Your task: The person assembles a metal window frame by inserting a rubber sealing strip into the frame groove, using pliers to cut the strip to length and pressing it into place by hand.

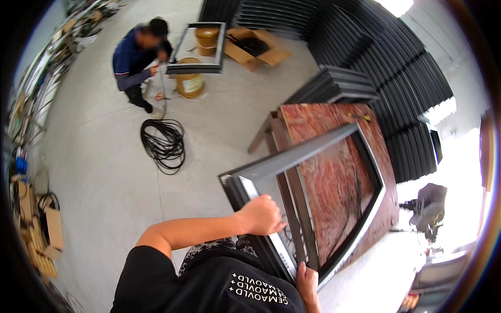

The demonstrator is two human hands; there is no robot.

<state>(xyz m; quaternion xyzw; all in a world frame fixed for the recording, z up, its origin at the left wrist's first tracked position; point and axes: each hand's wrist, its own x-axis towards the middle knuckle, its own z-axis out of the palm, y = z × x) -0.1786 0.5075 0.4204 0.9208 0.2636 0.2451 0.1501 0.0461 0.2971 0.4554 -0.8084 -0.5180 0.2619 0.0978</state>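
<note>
A dark grey rectangular window frame (pixel 308 156) lies tilted over the near left part of a table with a reddish marbled top (pixel 326 182), its near bar close to my body. My left hand (pixel 261 215) is closed in a fist over that near bar; what its fingers hold, if anything, is hidden. Lower down, near the frame's closest corner, my right hand (pixel 307 281) grips the frame with the thumb on top. Thin dark strips (pixel 357 195) rest on the tabletop, seen through the frame's opening.
A co-worker (pixel 136 60) bends beside another frame (pixel 195 68) on brown buckets (pixel 190 85). A coil of black cord or strip (pixel 163 146) lies on the floor. An open carton (pixel 255 47) and stacked dark frames (pixel 386 78) stand behind. Cartons (pixel 54 232) line the left.
</note>
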